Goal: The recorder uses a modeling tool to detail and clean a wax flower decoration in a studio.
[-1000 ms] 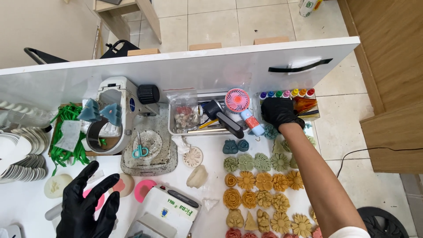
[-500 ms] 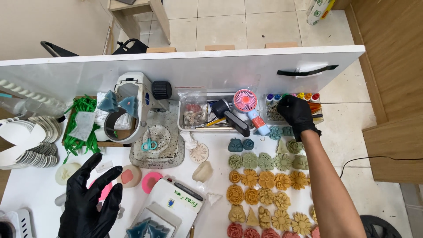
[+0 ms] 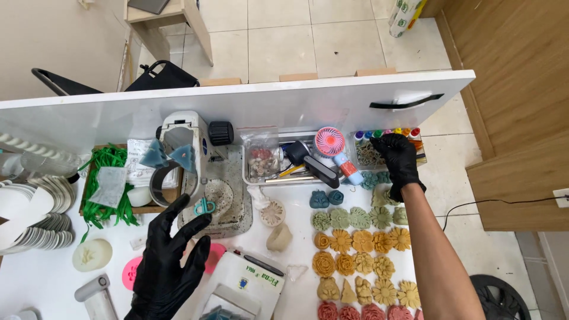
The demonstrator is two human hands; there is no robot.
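Both my hands wear black gloves. My right hand reaches to the back right of the white table and rests on a clear box of small colour-capped bottles; whether its fingers hold anything is hidden. My left hand hovers open, fingers spread, above pink round moulds and a white device at the front left. Rows of flower-shaped clay pieces in green, orange, tan and red lie beside my right forearm.
A pink hand fan and dark tools lie in a clear tray. A white machine stands on a speckled mat with teal scissors. Green shredded filler and stacked white dishes sit left. A black chair stands behind.
My right hand has moved right from beside the pink fan to the box of bottles. My left hand stays open at the front left. The camera view has shifted.
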